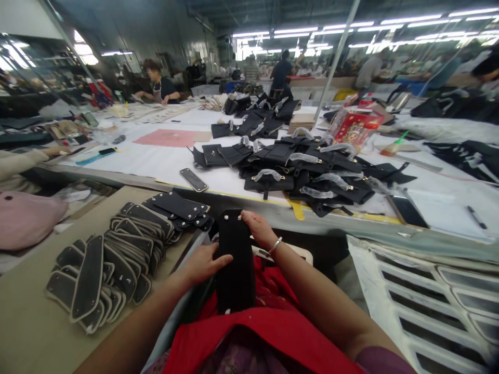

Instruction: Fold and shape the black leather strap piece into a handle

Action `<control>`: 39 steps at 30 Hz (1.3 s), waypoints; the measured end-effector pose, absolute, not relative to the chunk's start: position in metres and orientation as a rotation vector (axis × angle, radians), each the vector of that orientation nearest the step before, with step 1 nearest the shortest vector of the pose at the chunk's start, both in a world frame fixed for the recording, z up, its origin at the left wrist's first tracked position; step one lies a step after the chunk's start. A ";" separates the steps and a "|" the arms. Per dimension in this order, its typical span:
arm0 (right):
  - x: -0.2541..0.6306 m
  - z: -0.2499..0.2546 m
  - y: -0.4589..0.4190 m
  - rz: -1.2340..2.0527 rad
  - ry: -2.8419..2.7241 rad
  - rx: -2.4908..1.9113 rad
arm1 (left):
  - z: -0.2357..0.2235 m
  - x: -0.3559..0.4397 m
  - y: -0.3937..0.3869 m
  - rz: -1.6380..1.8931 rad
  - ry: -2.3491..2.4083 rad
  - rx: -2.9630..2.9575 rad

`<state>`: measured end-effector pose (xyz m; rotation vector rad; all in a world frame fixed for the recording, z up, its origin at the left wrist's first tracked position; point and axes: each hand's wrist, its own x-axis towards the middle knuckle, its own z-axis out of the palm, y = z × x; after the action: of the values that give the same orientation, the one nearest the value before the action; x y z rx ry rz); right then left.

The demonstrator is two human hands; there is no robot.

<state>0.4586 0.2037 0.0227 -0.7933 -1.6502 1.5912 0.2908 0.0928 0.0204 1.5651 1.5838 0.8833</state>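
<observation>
Black panel (pixel 236 259) is upright-ish in front of the torso, long side running away from the wearer, lower end over the red apron (pixel 249 332), top end just short of the table edge. Both hands on it. Right hand (pixel 258 228) pinches the top right corner, thumb and fingers closed right by one of two small white tabs (pixel 226 217) on that end; bracelet (pixel 275 245) on that wrist. Left hand (pixel 205 264) has the left edge, thumb laid across the front face, other fingers partly hidden at the edge, so can't tell how hard it's pressing. Left of the hands, a tan board (pixel 23 317) carries a heap of pale-edged dark panels (pixel 88 280), overlapping and fanned, plus a smaller stack of black panels with white tabs (pixel 181 206) near its far edge. Ahead is a white-topped table (pixel 128 161): big pile of black pieces with plastic-wrapped handles (pixel 268 179) in the middle, one loose pale-edged panel (pixel 194 179) near the front edge, pink sheet (pixel 166 137) further back. Right part of the table: red bag (pixel 353 127), green-tipped bottle (pixel 393 146), pen (pixel 476 217). Slotted white frame (pixel 421 306) low on the right. Co-worker (pixel 159 88) at the table's far left, another person's sleeve (pixel 19 166) at the left edge of view
</observation>
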 end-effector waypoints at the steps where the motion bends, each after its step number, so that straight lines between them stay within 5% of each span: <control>1: 0.458 0.021 0.202 1.520 -1.700 -0.806 | 0.016 0.294 0.087 0.876 1.580 1.543; 8: 0.462 0.030 0.159 0.762 -2.294 -1.214 | 0.011 0.310 0.071 1.031 1.475 1.209; 16: 0.471 0.027 0.160 0.667 -2.620 -1.320 | 0.017 0.323 0.068 1.039 1.503 1.209; 39: 0.483 -0.021 0.147 1.822 -2.016 -0.769 | 0.000 0.311 0.064 0.922 1.510 1.204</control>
<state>0.4832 0.1469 -0.0206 -0.7688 -2.0160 1.8224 0.3113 0.0635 -0.0002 1.2039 1.5100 0.9224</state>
